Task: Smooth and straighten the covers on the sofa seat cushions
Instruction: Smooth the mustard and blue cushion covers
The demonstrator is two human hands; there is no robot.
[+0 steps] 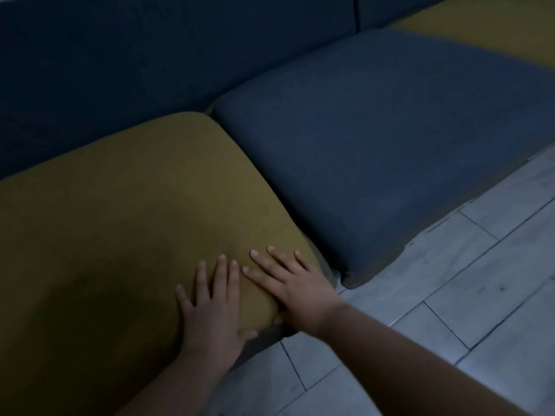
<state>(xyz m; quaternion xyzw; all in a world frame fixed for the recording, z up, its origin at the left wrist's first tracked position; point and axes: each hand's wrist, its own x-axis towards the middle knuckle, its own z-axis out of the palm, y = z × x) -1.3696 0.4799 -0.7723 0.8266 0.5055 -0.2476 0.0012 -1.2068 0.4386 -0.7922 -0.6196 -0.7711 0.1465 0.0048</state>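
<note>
A mustard-yellow seat cushion fills the lower left of the head view. Both my hands lie flat on its front right corner. My left hand has straight, spread fingers pressing the cover, its thumb at the cushion's front edge. My right hand lies beside it, fingers straight and pointing up-left across the corner, the thumb tucked under the edge. A blue seat cushion sits to the right, its cover looking smooth. A second yellow cushion shows at the far top right.
The dark blue sofa backrest runs along the top. Grey tiled floor lies in front of the sofa at the lower right. A narrow gap separates the yellow and blue cushions. The room is dim.
</note>
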